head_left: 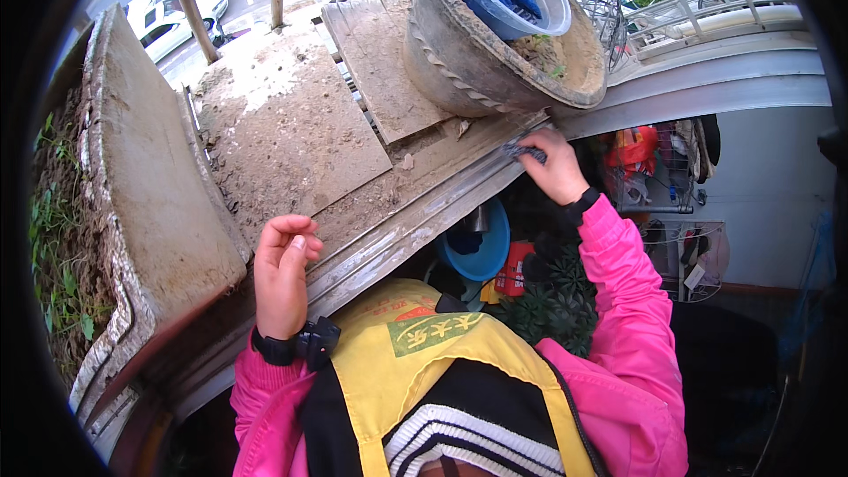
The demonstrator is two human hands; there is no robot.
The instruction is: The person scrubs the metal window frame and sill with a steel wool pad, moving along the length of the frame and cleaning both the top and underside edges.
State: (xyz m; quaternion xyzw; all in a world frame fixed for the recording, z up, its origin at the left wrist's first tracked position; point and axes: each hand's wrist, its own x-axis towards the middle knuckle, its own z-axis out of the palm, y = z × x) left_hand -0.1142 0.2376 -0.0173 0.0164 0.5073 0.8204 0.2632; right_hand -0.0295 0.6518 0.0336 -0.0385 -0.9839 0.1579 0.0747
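Observation:
My right hand point(558, 168) is closed around a crumpled dark grey rag point(523, 153) and presses it to the metal window track point(459, 192). Part of the rag is hidden under the fingers. Dirt and whitish smears mark the track's grooves. My left hand point(283, 276) holds nothing; its fingers are loosely bent and the thumb stands a little apart. It is near the track's left part, beside a soil-covered board point(283, 124) on the outer ledge. Both wrists wear black bands below pink sleeves.
A large grey plant pot point(459, 62) with a clear basin point(565, 9) holding blue cloth stands beyond my right hand. At left is a soil-filled planter point(159, 159) with weeds. Bars edge the ledge above parked cars. Below the track are a blue basin point(495, 243) and a leafy plant point(556, 296).

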